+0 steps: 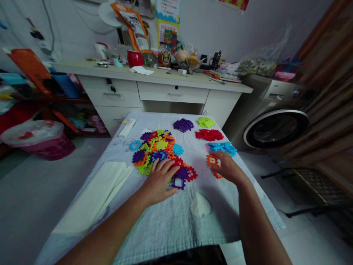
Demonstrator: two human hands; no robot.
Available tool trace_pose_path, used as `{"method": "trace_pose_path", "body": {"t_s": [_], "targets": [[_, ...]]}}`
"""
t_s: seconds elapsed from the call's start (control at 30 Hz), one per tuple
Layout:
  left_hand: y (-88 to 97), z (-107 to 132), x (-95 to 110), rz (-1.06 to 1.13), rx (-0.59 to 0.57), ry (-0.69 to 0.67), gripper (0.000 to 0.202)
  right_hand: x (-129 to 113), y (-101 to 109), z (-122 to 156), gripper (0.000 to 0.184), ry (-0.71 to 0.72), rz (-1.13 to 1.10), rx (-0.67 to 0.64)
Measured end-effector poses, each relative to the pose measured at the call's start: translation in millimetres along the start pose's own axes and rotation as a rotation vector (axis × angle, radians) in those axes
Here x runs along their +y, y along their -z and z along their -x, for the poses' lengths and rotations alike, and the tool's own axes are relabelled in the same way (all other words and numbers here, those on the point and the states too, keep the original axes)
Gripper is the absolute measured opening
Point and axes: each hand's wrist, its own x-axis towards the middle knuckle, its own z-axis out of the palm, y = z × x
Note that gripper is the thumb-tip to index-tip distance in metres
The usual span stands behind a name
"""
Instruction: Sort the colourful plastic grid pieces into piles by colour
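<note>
A mixed heap of coloured plastic grid tiles lies in the middle of a cloth-covered table. My left hand rests flat on the heap's near edge, fingers spread, touching purple and red tiles. My right hand lies over a small group of orange tiles, fingers curled on them. Sorted piles sit beyond: purple, lime green, red and blue.
A folded white cloth lies at the table's left. A white stick-shaped object sits at the far left corner. A cluttered desk stands behind; a washing machine is to the right. A crumpled tissue lies near me.
</note>
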Motion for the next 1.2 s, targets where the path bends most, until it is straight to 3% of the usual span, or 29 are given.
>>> {"method": "trace_pose_path", "body": {"t_s": [0.2, 0.5, 0.7, 0.8, 0.9, 1.07, 1.2], "targets": [[-2.4, -0.7, -3.1, -0.015, 0.021, 0.018, 0.062, 45.5, 21.0, 38.2, 0.043, -0.165, 0.071, 0.005], [-5.2, -1.1, -5.3, -0.047, 0.023, 0.025, 0.059, 32.5, 6.0, 48.5, 0.050, -0.124, 0.063, -0.070], [-6.1, -1.4, -6.0, -0.053, 0.027, 0.025, 0.057, 32.0, 17.4, 46.6, 0.044, -0.145, 0.026, -0.019], [-5.0, -1.8, -6.2, -0.055, 0.030, 0.023, 0.057, 16.0, 25.1, 32.1, 0.042, -0.119, -0.007, 0.026], [-2.8, -2.1, -6.5, -0.077, 0.045, 0.029, 0.056, -15.7, 22.9, 10.6, 0.042, -0.020, -0.058, 0.012], [-0.2, -1.4, -10.0, -0.112, 0.076, 0.050, 0.055, -72.8, -5.5, -15.3, 0.043, 0.226, -0.136, -0.172], [0.6, -0.3, -15.0, -0.106, 0.088, 0.070, 0.057, -88.9, -29.8, -20.1, 0.050, 0.273, -0.138, -0.245]]}}
